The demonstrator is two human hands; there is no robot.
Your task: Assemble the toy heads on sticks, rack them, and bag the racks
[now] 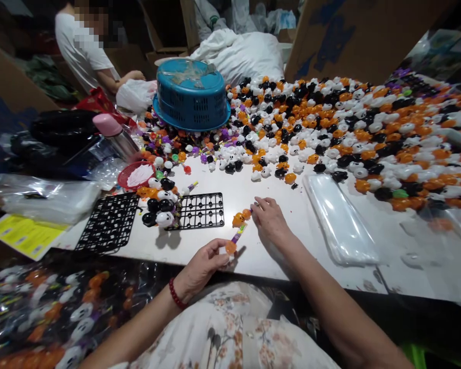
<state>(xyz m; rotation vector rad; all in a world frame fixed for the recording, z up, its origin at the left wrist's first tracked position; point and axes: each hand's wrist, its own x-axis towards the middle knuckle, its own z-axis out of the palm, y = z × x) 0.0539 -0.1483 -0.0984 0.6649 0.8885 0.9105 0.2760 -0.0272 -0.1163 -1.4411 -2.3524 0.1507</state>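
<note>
My left hand (205, 264) is closed, pinching the orange end of a slim tube toy (238, 234) with a purple and yellow-green wrapper, just above the table's front edge. Beyond the tube's tip is an orange pumpkin toy (238, 220) with a dark face. My right hand (271, 219) has its thumb and fingertips at the right end of that pumpkin toy, where a bit of purple shows; the fingers seem closed on it. To the left, a black grid rack (203, 211) lies flat, with several white, black and orange figure toys (164, 219) standing at its left end.
A large heap of Halloween toys (330, 123) covers the back and right. An upturned blue basket (192, 97) sits behind. Clear plastic bags (340, 220) lie at right, stacked black racks (109, 223) at left, near a red basket (123, 177) and pink-capped bottle (115, 134). A person (84, 46) stands back left.
</note>
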